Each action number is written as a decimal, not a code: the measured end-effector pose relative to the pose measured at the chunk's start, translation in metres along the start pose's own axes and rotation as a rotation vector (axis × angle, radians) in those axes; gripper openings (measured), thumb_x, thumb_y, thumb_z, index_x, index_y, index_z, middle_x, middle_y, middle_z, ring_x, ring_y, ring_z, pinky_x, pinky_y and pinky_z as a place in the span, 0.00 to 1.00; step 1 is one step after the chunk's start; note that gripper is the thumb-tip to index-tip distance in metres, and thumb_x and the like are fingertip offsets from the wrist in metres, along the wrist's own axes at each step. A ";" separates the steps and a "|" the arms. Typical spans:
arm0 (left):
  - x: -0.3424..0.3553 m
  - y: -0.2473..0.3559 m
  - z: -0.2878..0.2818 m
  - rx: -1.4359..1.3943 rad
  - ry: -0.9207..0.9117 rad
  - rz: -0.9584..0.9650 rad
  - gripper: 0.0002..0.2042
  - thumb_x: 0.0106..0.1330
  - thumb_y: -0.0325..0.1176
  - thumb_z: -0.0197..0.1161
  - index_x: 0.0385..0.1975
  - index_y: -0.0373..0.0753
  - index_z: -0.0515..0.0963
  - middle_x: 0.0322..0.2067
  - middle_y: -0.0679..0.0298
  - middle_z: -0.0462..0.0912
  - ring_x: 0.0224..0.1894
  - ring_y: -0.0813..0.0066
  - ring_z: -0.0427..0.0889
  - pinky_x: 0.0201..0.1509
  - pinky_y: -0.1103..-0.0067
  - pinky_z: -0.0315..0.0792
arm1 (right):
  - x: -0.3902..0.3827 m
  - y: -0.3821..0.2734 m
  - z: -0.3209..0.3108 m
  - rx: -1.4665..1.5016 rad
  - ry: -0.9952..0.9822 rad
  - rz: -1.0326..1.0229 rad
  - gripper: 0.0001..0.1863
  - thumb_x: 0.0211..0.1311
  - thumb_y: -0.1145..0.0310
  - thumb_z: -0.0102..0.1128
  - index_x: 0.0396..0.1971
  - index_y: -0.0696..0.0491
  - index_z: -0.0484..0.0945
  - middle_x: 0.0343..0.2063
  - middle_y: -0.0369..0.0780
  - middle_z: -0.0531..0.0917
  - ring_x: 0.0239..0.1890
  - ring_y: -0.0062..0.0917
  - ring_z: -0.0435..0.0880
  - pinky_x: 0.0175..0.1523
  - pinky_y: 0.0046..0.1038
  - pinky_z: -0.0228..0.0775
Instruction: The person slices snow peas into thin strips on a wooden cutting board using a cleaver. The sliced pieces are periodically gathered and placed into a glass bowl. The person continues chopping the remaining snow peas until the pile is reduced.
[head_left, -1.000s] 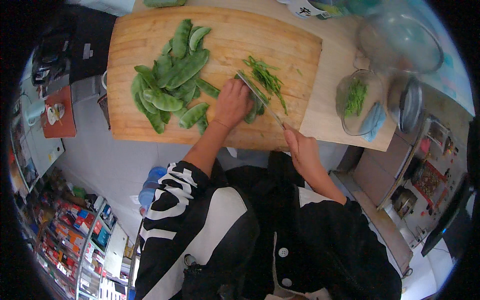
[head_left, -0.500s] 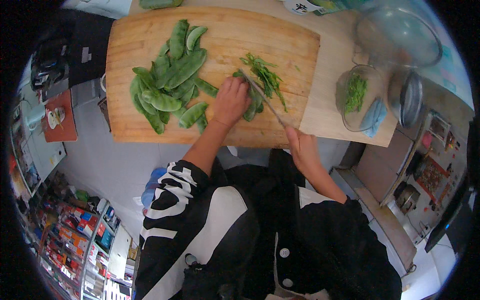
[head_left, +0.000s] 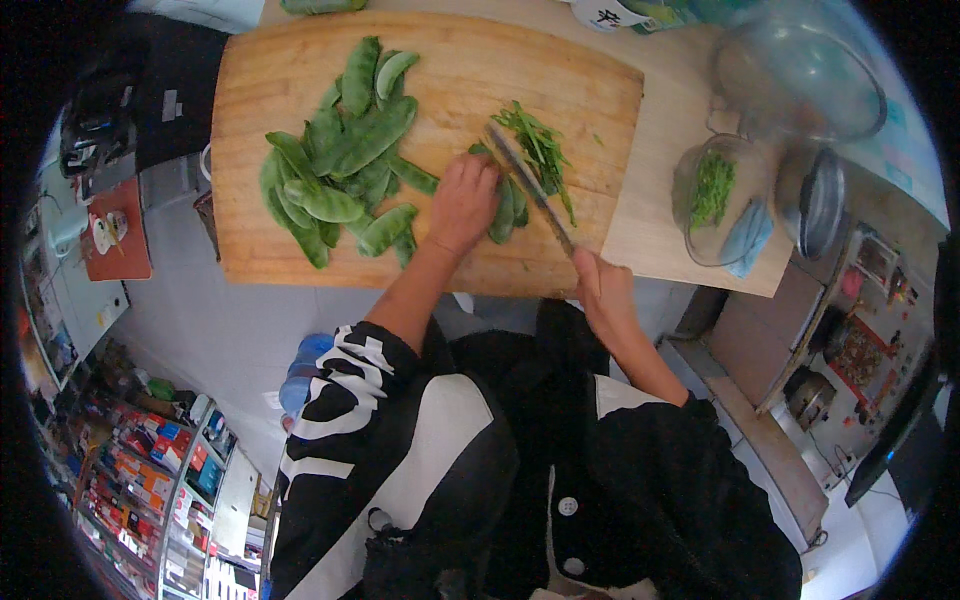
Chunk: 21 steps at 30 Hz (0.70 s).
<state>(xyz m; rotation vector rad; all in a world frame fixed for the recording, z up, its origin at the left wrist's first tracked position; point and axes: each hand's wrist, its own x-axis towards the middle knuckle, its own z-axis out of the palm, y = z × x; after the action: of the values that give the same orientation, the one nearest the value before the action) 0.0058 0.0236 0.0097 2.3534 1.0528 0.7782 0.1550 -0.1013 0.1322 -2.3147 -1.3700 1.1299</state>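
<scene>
On the wooden cutting board (head_left: 610, 120), my left hand (head_left: 466, 200) has curled fingers pressing on a few flat green bean pods (head_left: 508, 210). My right hand (head_left: 600, 290) grips the handle of a long knife (head_left: 532, 185), whose blade lies diagonally just right of my left fingers, over the pods. Thin green slivers (head_left: 540, 150) lie to the right of the blade. A large pile of whole flat pods (head_left: 340, 160) covers the board's left half.
A glass dish (head_left: 712, 195) of green shreds, with a blue cloth (head_left: 750, 236), sits on the table right of the board. Beside it are a lid (head_left: 815, 200) and a transparent bowl (head_left: 800, 75). A dark appliance (head_left: 140, 100) stands at left. A blue water jug (head_left: 305, 370) is on the floor.
The knife has shifted slightly right and up, its blade now looking more tilted beside the pods. My left hand stays on the pods with little movement.
</scene>
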 end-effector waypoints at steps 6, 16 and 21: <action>-0.003 -0.002 0.005 0.009 0.019 -0.018 0.13 0.42 0.23 0.56 0.31 0.36 0.70 0.36 0.58 0.71 0.41 0.59 0.70 0.44 0.71 0.68 | 0.006 -0.005 0.013 -0.313 -0.021 -0.123 0.19 0.65 0.58 0.39 0.38 0.55 0.76 0.25 0.52 0.78 0.29 0.46 0.78 0.33 0.43 0.69; -0.014 -0.005 -0.007 -0.010 -0.020 0.098 0.17 0.42 0.20 0.55 0.36 0.34 0.69 0.38 0.52 0.70 0.44 0.51 0.69 0.54 0.63 0.64 | 0.024 0.005 0.024 0.434 0.113 0.205 0.33 0.63 0.46 0.37 0.11 0.60 0.69 0.06 0.41 0.68 0.13 0.27 0.70 0.23 0.28 0.63; -0.020 -0.004 -0.002 0.033 -0.045 0.060 0.14 0.48 0.25 0.53 0.37 0.35 0.70 0.42 0.57 0.70 0.49 0.57 0.68 0.57 0.67 0.62 | -0.010 -0.009 0.015 -0.021 0.119 -0.046 0.23 0.64 0.53 0.38 0.38 0.56 0.77 0.18 0.52 0.76 0.23 0.46 0.76 0.29 0.38 0.66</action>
<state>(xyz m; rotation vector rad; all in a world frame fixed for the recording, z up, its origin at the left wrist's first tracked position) -0.0087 0.0109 0.0023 2.4284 0.9878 0.7315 0.1356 -0.1074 0.1322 -2.3119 -1.3900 0.9525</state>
